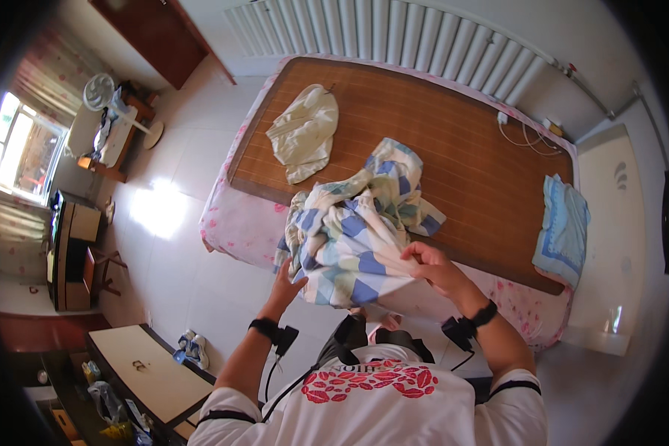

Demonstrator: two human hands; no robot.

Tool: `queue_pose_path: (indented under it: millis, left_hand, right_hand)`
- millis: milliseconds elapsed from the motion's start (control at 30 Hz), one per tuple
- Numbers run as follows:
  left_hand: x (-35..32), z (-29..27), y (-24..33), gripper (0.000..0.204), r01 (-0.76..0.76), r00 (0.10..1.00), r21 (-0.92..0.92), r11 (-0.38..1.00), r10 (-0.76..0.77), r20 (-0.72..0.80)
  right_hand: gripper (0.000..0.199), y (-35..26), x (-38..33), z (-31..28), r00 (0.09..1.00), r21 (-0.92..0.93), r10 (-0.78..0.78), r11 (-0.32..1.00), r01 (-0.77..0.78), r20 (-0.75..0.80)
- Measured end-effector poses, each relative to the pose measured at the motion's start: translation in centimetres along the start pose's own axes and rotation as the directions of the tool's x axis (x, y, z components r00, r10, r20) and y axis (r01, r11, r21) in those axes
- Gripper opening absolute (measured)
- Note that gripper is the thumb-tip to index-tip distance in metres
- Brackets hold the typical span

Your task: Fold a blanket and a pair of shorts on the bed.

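Up front, both forearms reach toward twelve o'clock: the left hand (pixel 284 282) cups the rumpled checked sheet (pixel 353 230) from below, fingers closed into soft folds; the right hand (pixel 435 266) pinches its hem. It lies bunched at the bed's (pixel 468 160) woven mat edge.

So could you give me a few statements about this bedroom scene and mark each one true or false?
1. Both hands grip the blue, white and yellow checked sheet. True: left hand, right hand.
2. A bamboo mat covers the bed. True.
3. The cream garment lies on the floor. False: it lies on the mat.
4. The folded light-blue cloth sits at the bed's left edge. False: it is at the right edge.
5. A fan stands near the window. True.
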State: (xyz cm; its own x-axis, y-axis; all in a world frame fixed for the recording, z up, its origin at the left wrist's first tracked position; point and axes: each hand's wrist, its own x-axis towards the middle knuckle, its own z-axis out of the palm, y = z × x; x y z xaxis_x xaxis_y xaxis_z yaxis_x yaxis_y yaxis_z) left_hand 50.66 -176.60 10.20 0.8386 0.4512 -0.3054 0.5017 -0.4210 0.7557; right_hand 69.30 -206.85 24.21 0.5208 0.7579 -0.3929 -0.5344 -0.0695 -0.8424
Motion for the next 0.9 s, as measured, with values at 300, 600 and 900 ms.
queue_pose_path:
  millis: [300, 600, 900]
  left_hand:
    - [3.2, 11.5, 6.0, 0.102, -0.196, 0.98, 0.293, 0.936, 0.173, 0.1]
    - [2.3, 21.6, 9.0, 0.037, -0.461, 0.596, 0.037, 0.887, 0.278, 0.753]
    - [4.3, 22.4, 10.9, 0.087, -0.41, 0.58, 0.045, 0.911, 0.222, 0.784]
  right_hand:
    - [0.023, -8.7, -21.6, 0.6, 0.993, -0.195, -0.118, 0.974, 0.112, -0.019]
    - [0.013, -7.6, -29.8, 2.7, 0.799, -0.204, -0.532, 0.847, 0.492, -0.281]
    - [0.027, -12.5, -30.7, 8.8, 0.326, -0.412, -0.885, 0.448, 0.794, -0.333]
